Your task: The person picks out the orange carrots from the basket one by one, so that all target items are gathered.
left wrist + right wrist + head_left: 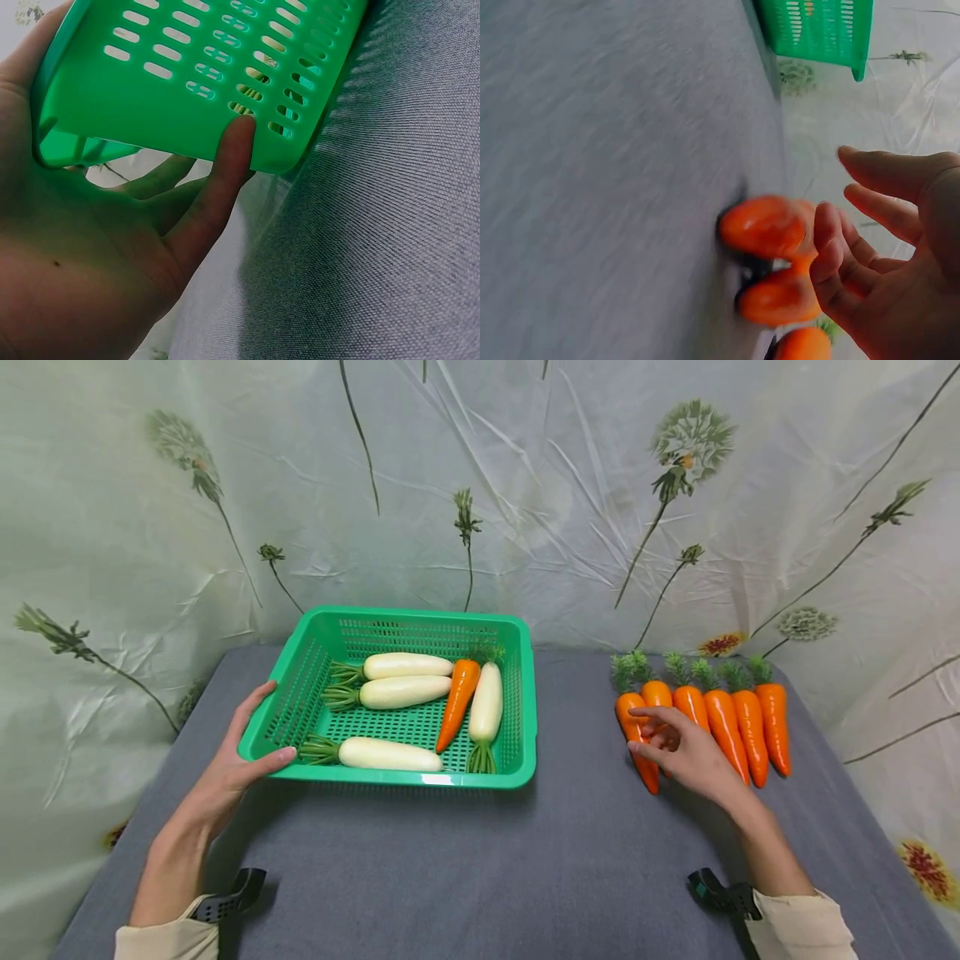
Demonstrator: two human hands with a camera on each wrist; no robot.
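A green plastic basket [525, 718] holds several white radishes [405, 692] and one carrot [457, 703]. My left hand [238, 752] grips the basket's near left corner, the thumb over its rim. In the left wrist view, one finger [234, 150] presses the outside of its slotted wall. To the right, several orange carrots [726, 735] with green tops lie side by side. Above the leftmost carrot [647, 768] hovers my right hand [686, 752], thumb and fingers apart with nothing between them. The right wrist view shows carrot tips [761, 227] just beyond its fingers.
A grey cloth [465, 877] covers the table. Behind it hangs a pale curtain [360, 552] printed with dandelions, close to the far side of the basket. Dark straps with small devices [232, 897] sit on both wrists.
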